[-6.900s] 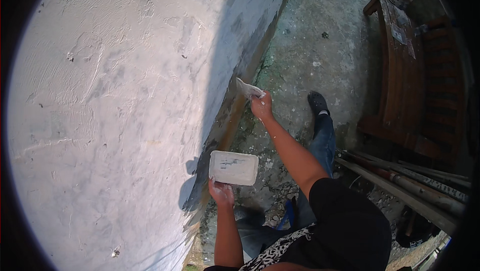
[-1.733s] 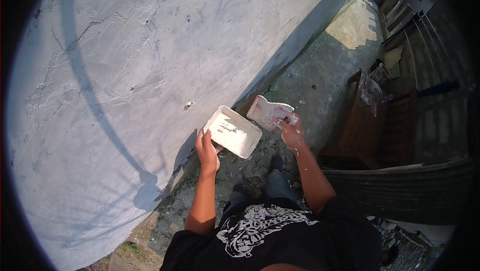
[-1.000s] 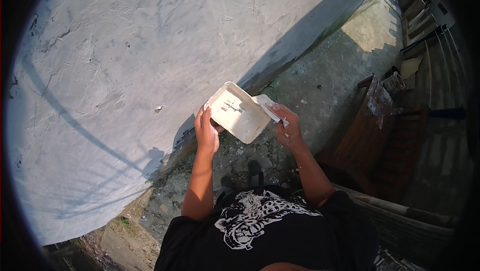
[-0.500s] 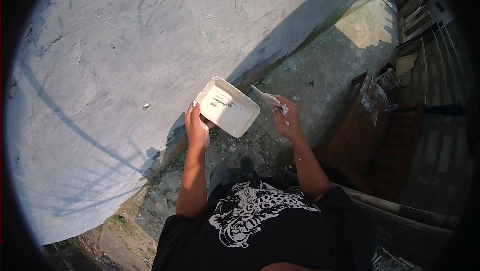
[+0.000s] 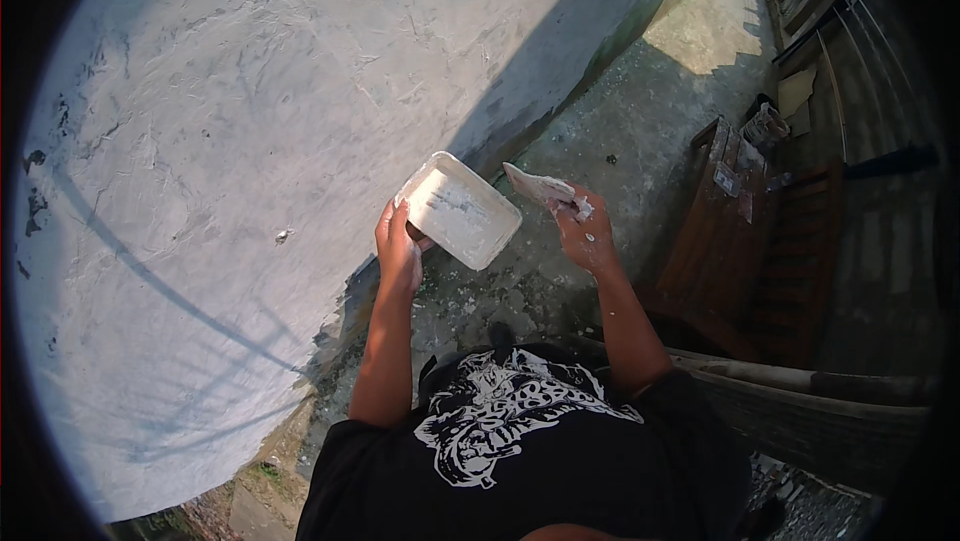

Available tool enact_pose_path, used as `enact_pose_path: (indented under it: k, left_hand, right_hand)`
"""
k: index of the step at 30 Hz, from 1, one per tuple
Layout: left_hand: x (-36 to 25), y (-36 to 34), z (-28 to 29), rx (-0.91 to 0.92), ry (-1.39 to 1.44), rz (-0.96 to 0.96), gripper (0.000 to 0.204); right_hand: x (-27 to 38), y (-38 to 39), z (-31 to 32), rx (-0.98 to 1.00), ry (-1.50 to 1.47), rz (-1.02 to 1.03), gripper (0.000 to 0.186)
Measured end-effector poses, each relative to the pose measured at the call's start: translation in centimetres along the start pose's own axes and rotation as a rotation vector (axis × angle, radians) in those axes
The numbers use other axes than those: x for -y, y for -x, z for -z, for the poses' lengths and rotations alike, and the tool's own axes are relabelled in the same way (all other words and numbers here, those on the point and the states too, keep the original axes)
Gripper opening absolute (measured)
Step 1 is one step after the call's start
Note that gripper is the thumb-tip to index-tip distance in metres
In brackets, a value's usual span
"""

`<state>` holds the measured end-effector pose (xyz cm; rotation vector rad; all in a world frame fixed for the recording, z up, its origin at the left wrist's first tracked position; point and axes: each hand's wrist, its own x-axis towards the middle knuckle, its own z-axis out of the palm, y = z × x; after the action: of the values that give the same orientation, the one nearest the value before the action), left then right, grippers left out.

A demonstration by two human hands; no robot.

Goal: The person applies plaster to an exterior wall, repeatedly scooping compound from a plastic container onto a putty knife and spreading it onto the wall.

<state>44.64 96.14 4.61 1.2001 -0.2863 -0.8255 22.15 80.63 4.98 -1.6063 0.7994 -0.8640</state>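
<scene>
Left hand (image 5: 398,249) grip holds white tray (image 5: 458,209) at chest height; right hand (image 5: 585,231) grip holds putty blade (image 5: 536,185) just beside it. Plastered wall (image 5: 250,141) lies left, wooden bench (image 5: 760,241) right.

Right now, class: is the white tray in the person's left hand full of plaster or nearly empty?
Nearly empty. The white tray, held by the left hand, shows its flat bottom with only thin smears, no heap.

Hard sunlight whitens the plastered wall (image 5: 250,161) from nine to twelve o'clock, nearly glaring. A thin curved shadow crosses it at eight. The ground (image 5: 640,111) lies shaded. Edges bend; black vignette rings everything.
</scene>
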Motion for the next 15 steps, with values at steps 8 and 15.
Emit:
enact_pose_path:
  k: [8, 15]
  left_hand:
    - [1.6, -0.8, -1.3, 0.101, -0.038, 0.020, 0.038]
    - [2.9, -0.1, -2.1, 0.112, -0.020, 0.088, 0.040]
  right_hand:
    - [0.8, 0.9, 1.4, 0.018, 0.009, -0.080, 0.026]
    - [-0.5, 1.3, 1.7, -0.004, -0.012, 0.031, 0.030]
